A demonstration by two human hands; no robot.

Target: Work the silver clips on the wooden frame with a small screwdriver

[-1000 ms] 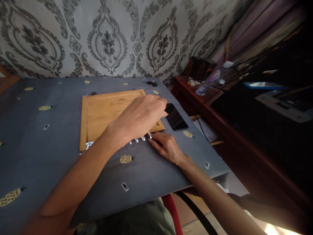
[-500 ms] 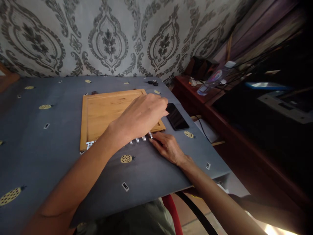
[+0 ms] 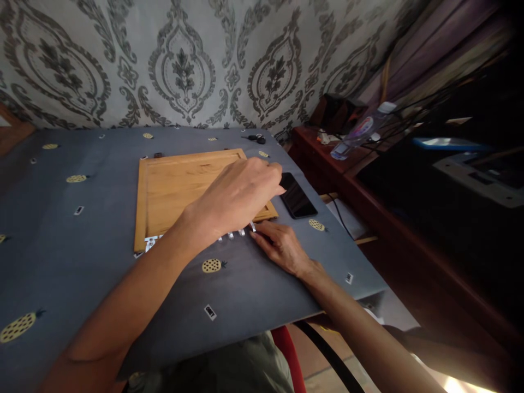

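A wooden board (image 3: 172, 185) with a raised rim lies on the grey-blue cloth. My left hand (image 3: 241, 191) reaches across its near right corner with the fingers curled downward; their tips are hidden, so I cannot see whether they grip anything. A row of small white pieces (image 3: 231, 236) lies along the board's near edge, partly hidden under that hand, and another such piece (image 3: 149, 242) sits at the near left corner. My right hand (image 3: 282, 248) rests flat on the cloth, its fingertips touching the right end of the row.
A black phone (image 3: 297, 196) lies just right of the board. Keys (image 3: 256, 138) sit at the back of the table (image 3: 61, 245). To the right stands a dark wooden shelf (image 3: 368, 202) with a plastic bottle (image 3: 360, 131) and cables. Patterned wall behind.
Both hands stay almost where they were. My left hand has crept slightly to the right over the board's corner.
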